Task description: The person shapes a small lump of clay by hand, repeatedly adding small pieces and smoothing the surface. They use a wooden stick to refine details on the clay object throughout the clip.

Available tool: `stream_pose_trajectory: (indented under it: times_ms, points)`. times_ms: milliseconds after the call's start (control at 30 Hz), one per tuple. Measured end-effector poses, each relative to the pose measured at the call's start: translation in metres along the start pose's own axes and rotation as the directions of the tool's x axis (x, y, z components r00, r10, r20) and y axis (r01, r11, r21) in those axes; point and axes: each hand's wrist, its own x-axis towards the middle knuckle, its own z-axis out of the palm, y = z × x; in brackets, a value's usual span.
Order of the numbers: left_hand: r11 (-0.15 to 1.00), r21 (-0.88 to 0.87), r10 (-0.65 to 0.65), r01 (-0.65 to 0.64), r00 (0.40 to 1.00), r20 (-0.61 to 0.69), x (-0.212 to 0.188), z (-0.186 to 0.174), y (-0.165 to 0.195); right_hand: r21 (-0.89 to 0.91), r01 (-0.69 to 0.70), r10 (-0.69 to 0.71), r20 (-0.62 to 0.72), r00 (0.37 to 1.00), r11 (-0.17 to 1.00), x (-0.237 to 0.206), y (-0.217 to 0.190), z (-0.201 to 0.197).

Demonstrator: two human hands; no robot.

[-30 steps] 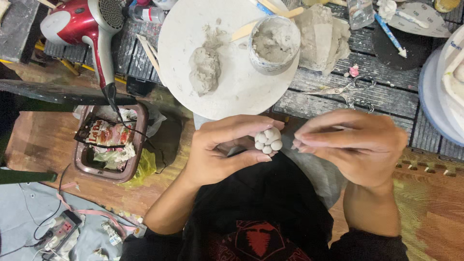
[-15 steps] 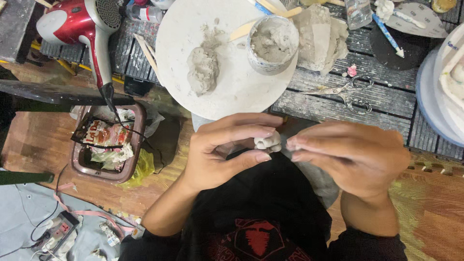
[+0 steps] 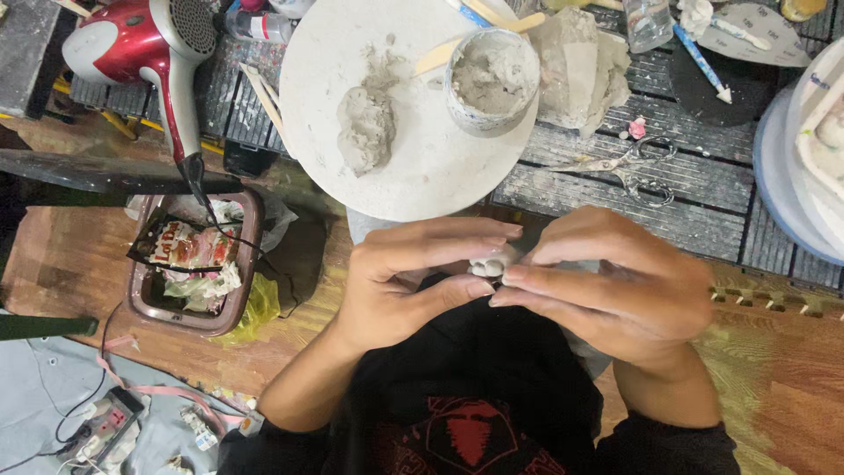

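Currently the left hand [image 3: 413, 281] and right hand [image 3: 615, 286] pinch a small pale clay piece [image 3: 489, 265] between their fingertips, held above the lap, short of the worktop [image 3: 615, 185]. Excess fingertip pressure could deform or crack it; a loosened pinch could drop it.

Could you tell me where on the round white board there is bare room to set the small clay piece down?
The round white board is bare along its near edge, between the grey clay lump and the clay-filled cup, just ahead of both hands, left and right. Past the board it is crowded: scissors, a clay block, a red hair dryer.
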Motion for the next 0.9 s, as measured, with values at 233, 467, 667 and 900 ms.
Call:
stream_pose_trajectory:
  times_ms: [233,467,667,900]
  points:
    - [0.991,-0.082,0.107,-0.104,0.994,0.033,-0.003,-0.006,-0.008,0.02,-0.008,0.008,-0.016,1.0,1.0,-0.009,0.006,0.0]
    - [0.954,-0.188,0.243,-0.235,0.97,0.019,-0.005,-0.002,-0.018,0.066,0.282,-0.277,-0.073,0.958,0.957,0.003,0.006,0.014]
    - [0.939,-0.237,0.263,-0.248,0.964,0.034,-0.008,-0.001,-0.021,0.029,0.108,-0.106,-0.057,0.993,0.994,-0.024,-0.004,0.01]
    - [0.937,-0.302,0.165,-0.177,0.984,-0.066,-0.015,0.003,-0.029,0.507,-0.002,0.127,-0.211,0.969,0.862,-0.05,0.019,0.018]
